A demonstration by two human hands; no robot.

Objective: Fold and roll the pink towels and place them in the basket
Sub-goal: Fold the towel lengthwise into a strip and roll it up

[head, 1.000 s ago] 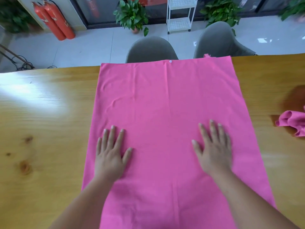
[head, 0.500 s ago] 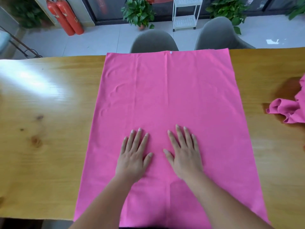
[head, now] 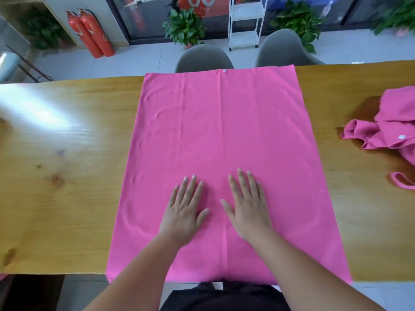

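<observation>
A pink towel (head: 224, 135) was spread flat on the wooden table (head: 67, 176). Its near edge was hung just over the table's front, and its far edge was laid well beyond the fingertips. Both hands were laid palm-down on its near half, side by side and slightly apart. The left hand (head: 183, 216) was held flat, its fingers (head: 190, 187) straight and lightly spread. The fingers (head: 243, 187) of the right hand (head: 247, 212) were likewise spread and pressed on the cloth. A centre crease was seen running from between the hands to a small white snap (head: 224, 71) at the far hem. Well to the right of the right fingers, a crumpled pink heap (head: 390, 126) was left on the table. Past the table, beyond the fingertips, two grey chairs (head: 203, 58) were stood.
</observation>
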